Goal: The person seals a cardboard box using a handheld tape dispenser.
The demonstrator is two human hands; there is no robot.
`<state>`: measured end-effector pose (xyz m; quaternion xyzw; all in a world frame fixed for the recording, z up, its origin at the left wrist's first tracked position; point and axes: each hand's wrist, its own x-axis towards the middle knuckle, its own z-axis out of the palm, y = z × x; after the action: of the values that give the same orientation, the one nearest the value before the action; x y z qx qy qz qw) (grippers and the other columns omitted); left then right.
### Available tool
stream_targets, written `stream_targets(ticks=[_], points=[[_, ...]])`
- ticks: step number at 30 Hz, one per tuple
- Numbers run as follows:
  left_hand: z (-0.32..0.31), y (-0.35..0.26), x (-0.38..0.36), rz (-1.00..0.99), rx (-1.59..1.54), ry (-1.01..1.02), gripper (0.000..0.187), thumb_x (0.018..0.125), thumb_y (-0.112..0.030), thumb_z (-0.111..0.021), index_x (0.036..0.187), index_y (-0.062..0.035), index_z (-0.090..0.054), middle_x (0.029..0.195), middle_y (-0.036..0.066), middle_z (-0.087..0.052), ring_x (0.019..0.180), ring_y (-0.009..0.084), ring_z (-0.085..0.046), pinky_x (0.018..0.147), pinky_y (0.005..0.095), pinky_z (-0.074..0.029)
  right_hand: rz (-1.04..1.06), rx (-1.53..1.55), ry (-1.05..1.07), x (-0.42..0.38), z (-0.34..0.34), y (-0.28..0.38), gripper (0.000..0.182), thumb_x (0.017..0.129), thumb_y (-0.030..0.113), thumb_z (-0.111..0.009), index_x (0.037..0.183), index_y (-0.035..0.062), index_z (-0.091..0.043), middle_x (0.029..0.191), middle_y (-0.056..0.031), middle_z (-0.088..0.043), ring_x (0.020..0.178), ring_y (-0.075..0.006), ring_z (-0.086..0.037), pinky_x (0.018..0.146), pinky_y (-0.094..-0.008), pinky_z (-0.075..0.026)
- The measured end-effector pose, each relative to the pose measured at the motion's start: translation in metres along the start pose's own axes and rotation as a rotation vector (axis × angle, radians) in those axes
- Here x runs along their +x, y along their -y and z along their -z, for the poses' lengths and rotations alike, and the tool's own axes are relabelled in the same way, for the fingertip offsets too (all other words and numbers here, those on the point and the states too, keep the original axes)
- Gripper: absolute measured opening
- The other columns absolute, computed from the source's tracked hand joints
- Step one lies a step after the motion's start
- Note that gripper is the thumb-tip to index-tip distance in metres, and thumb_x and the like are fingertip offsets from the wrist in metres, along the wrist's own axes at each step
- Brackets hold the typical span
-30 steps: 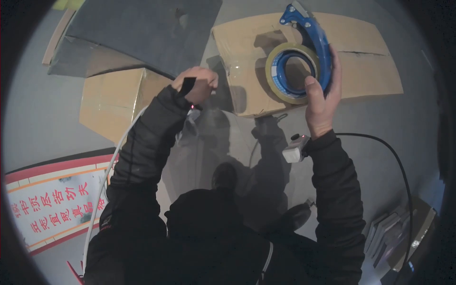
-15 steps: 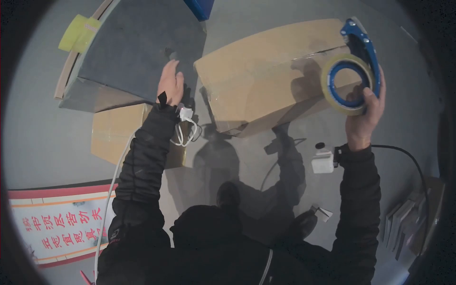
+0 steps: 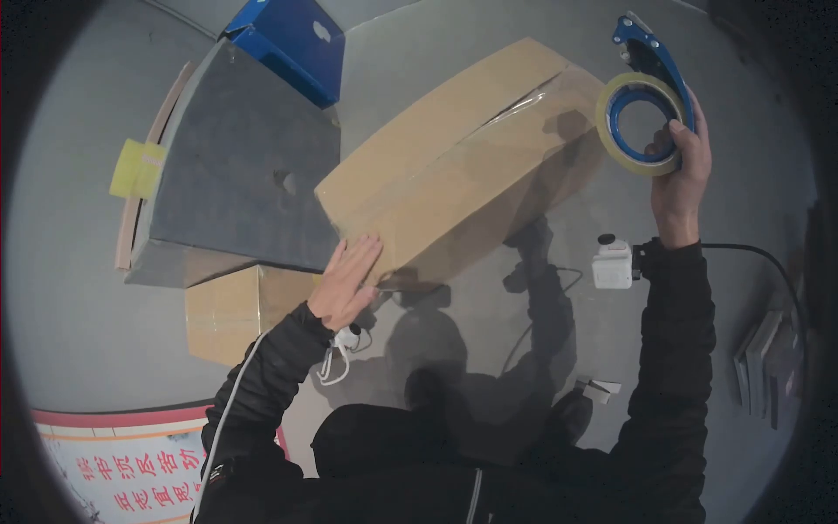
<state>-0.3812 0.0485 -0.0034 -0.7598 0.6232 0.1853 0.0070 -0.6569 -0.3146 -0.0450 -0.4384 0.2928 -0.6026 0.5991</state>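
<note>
Black quilted jacket sleeves (image 3: 262, 384), white wrist devices (image 3: 612, 264), trailing cables (image 3: 223, 415)

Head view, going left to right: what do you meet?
Yellow tape tab → grey box → left hand → large cardboard box → tape dispenser in the right hand.

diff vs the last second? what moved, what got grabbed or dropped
The left hand went from a closed fist in mid-air, out to the grey board, then back to lie open and flat on the near corner of the large cardboard box. The box now sits turned more diagonally in view. Nothing was let go: the right hand kept its grip on the blue tape dispenser, held up off the box.
</note>
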Motion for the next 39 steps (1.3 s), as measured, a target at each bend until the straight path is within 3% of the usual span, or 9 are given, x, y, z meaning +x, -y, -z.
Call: stream_targets(ticks=[3, 8, 12, 15, 17, 21, 29, 36, 39], points=[[0.024, 0.045, 0.041, 0.142, -0.002, -0.150, 0.071, 0.096, -0.051, -0.031, 0.144, 0.0015, -0.026, 0.148, 0.023, -0.027, 0.138, 0.0381, -0.025, 0.113, 0.0492, -0.017, -0.040, -0.044, 0.010, 0.012, 0.007, -0.015, 0.054, 0.084, 0.033, -0.058, 0.130, 0.0047, -0.049, 0.075, -0.0025, -0.052, 0.060, -0.0109, -0.049, 0.057, -0.0220, -0.045], [0.021, 0.155, 0.100, 0.561, -0.098, -0.195, 0.093, 0.087, -0.069, -0.031, 0.148, -0.0012, -0.013, 0.151, 0.022, -0.016, 0.141, 0.0363, -0.014, 0.114, 0.0494, -0.014, 0.007, -0.122, 0.107, 0.038, 0.017, -0.012, 0.057, 0.082, 0.041, -0.063, 0.128, 0.0090, -0.051, 0.094, -0.0031, -0.058, 0.066, -0.0111, -0.050, 0.059, -0.0195, -0.045], [0.057, 0.131, 0.110, 0.674, -0.181, -0.101, 0.074, 0.092, -0.060, -0.025, 0.137, -0.0025, -0.038, 0.140, 0.019, -0.040, 0.129, 0.0317, -0.037, 0.109, 0.0429, -0.025, 0.078, -0.251, 0.144, 0.052, 0.019, -0.006, 0.061, 0.078, 0.046, -0.061, 0.129, 0.0135, -0.052, 0.108, -0.0059, -0.061, 0.073, -0.0123, -0.053, 0.059, -0.0195, -0.045], [0.080, 0.104, 0.110, 0.784, -0.185, 0.052, 0.076, 0.092, -0.060, -0.028, 0.140, -0.0016, -0.035, 0.146, 0.018, -0.035, 0.135, 0.0304, -0.032, 0.112, 0.0392, -0.022, 0.104, -0.370, 0.181, 0.059, 0.019, 0.003, 0.066, 0.075, 0.052, -0.060, 0.131, 0.0197, -0.052, 0.116, -0.0076, -0.058, 0.082, -0.0155, -0.053, 0.062, -0.0221, -0.047], [0.071, 0.110, 0.104, 0.639, -0.222, 0.045, 0.075, 0.092, -0.061, -0.028, 0.135, -0.0015, -0.044, 0.139, 0.019, -0.044, 0.130, 0.0321, -0.039, 0.109, 0.0386, -0.026, 0.082, -0.342, 0.124, 0.061, 0.010, 0.011, 0.068, 0.075, 0.051, -0.063, 0.133, 0.0182, -0.050, 0.124, -0.0099, -0.054, 0.105, -0.0245, -0.050, 0.087, -0.0371, -0.042], [0.047, 0.046, 0.080, 0.330, -0.137, -0.224, 0.069, 0.093, -0.060, -0.028, 0.123, -0.0006, -0.048, 0.115, 0.025, -0.054, 0.105, 0.0381, -0.051, 0.090, 0.0432, -0.037, -0.024, -0.308, 0.029, 0.058, -0.020, 0.028, 0.077, 0.073, 0.048, -0.068, 0.137, 0.0170, -0.041, 0.131, -0.0117, -0.047, 0.121, -0.0314, -0.044, 0.101, -0.0476, -0.040], [-0.021, -0.036, 0.011, -0.171, 0.241, -0.024, 0.084, 0.092, -0.061, -0.026, 0.148, -0.0002, -0.012, 0.154, 0.023, -0.009, 0.141, 0.0426, -0.008, 0.112, 0.0592, -0.007, -0.001, -0.513, 0.224, -0.009, -0.047, 0.062, 0.081, 0.077, 0.032, -0.068, 0.145, 0.0170, -0.028, 0.136, -0.0148, -0.039, 0.121, -0.0341, -0.043, 0.099, -0.0451, -0.042], [0.003, -0.057, -0.013, -0.217, 0.231, -0.019, 0.081, 0.094, -0.057, -0.033, 0.147, 0.0006, -0.013, 0.154, 0.020, -0.012, 0.142, 0.0396, -0.010, 0.115, 0.0546, -0.006, -0.049, -0.765, 0.467, -0.016, -0.065, 0.075, 0.082, 0.069, 0.027, -0.069, 0.141, 0.0157, -0.032, 0.130, -0.0140, -0.045, 0.115, -0.0320, -0.046, 0.094, -0.0401, -0.041], [-0.002, -0.042, -0.018, -0.305, 0.402, -0.212, 0.084, 0.088, -0.064, -0.041, 0.142, 0.0000, -0.031, 0.148, 0.020, -0.030, 0.136, 0.0390, -0.030, 0.109, 0.0537, -0.025, -0.047, -0.871, 0.406, -0.005, -0.056, 0.065, 0.083, 0.071, 0.033, -0.069, 0.141, 0.0136, -0.028, 0.134, -0.0153, -0.041, 0.120, -0.0334, -0.043, 0.099, -0.0444, -0.040]])
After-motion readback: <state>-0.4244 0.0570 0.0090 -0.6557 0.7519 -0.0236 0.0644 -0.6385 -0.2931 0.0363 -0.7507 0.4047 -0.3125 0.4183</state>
